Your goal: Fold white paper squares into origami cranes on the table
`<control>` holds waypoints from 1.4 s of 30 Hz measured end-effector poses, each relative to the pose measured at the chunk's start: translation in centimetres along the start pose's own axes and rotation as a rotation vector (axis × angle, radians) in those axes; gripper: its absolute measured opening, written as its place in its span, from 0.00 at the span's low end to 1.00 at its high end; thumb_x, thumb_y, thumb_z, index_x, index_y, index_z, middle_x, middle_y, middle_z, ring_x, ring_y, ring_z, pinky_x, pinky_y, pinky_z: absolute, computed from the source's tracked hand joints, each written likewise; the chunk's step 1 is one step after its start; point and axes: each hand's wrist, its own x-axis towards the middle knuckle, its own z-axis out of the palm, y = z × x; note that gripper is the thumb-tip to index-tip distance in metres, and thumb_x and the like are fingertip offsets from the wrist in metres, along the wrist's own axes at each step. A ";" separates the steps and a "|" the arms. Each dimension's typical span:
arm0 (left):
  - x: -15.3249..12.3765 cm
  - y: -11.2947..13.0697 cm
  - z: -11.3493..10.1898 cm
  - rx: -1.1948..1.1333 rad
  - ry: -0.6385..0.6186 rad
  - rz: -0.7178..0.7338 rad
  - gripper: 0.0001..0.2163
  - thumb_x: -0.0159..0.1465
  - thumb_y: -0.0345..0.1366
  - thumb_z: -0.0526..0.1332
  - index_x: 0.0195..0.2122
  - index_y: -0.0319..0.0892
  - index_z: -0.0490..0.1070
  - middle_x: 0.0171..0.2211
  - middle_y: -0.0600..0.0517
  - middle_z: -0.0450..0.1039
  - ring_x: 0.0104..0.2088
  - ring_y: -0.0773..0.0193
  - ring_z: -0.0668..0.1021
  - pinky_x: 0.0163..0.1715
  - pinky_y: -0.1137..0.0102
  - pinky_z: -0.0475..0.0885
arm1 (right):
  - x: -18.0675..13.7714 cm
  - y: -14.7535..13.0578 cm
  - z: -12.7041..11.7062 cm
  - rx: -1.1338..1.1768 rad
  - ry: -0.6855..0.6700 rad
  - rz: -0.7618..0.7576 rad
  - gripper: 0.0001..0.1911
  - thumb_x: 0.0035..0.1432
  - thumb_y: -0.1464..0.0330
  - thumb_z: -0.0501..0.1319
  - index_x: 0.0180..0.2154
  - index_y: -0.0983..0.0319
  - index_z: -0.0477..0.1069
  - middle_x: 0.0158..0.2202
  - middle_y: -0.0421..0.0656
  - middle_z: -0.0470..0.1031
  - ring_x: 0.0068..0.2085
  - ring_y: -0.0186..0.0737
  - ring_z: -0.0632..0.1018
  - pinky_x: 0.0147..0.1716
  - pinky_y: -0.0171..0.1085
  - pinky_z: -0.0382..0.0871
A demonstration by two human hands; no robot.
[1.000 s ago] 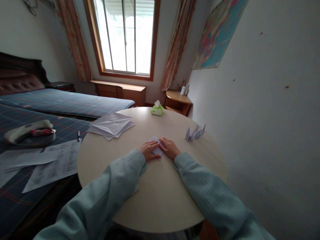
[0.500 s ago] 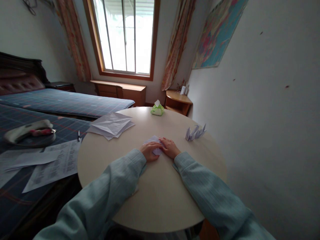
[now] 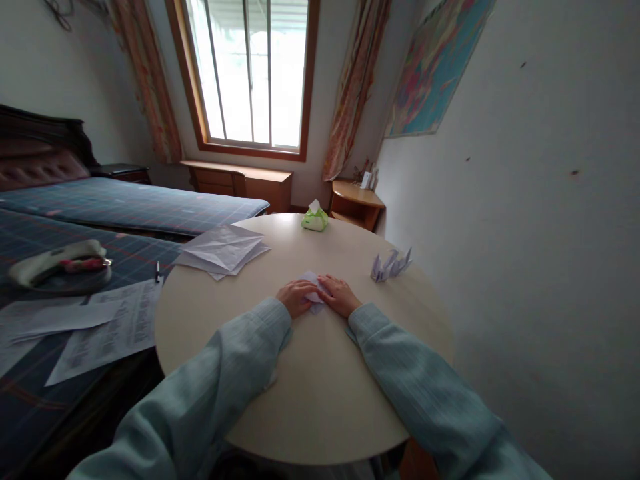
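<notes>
A small folded piece of pale paper (image 3: pixel 310 276) lies on the round table (image 3: pixel 300 393), between my two hands. My left hand (image 3: pixel 296 297) is closed on its left side, fingertips pressing the paper. From the right, my right hand (image 3: pixel 341 296) grips the other edge, fingers bent over it. The hands partly cover the paper, so its exact fold is hidden. To the right stand several folded paper cranes (image 3: pixel 390 267). A stack of larger creased paper sheets (image 3: pixel 225 250) rests at the table's left edge.
A green tissue pack (image 3: pixel 315 217) sits at the table's far edge. Left of the table, a bed (image 3: pixel 125 200) holds printed sheets (image 3: pixel 113 327), a pen (image 3: pixel 158 272) and a pale strapped object (image 3: pixel 57 263). A wall (image 3: pixel 525 233) runs along the right.
My left hand has shifted slightly left and up, showing more of the paper's lower part. My right hand stays nearly in place.
</notes>
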 end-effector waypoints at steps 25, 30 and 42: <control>-0.1 0.5 -1.3 0.106 0.506 -0.239 0.11 0.54 0.28 0.47 0.36 0.41 0.64 0.37 0.48 0.67 0.41 0.63 0.67 0.43 0.65 0.63 | 0.1 0.0 -0.7 0.117 0.190 -0.024 0.11 0.53 0.66 0.52 0.30 0.64 0.69 0.33 0.44 0.69 0.37 0.35 0.69 0.38 0.32 0.61; -0.4 1.5 -1.2 0.023 0.239 -0.036 0.09 0.50 0.27 0.49 0.27 0.42 0.66 0.26 0.51 0.67 0.32 0.65 0.70 0.35 0.70 0.67 | 0.2 0.1 -0.6 0.070 0.202 -0.006 0.10 0.52 0.67 0.51 0.30 0.65 0.68 0.34 0.45 0.69 0.37 0.35 0.68 0.38 0.32 0.60; -0.5 0.0 1.4 0.075 -0.182 -0.029 0.24 0.56 0.46 0.49 0.53 0.43 0.54 0.53 0.49 0.57 0.52 0.59 0.60 0.52 0.65 0.54 | -0.2 -0.3 -0.5 0.071 0.362 0.075 0.03 0.42 0.74 0.51 0.23 0.63 0.62 0.23 0.41 0.65 0.26 0.33 0.65 0.26 0.30 0.57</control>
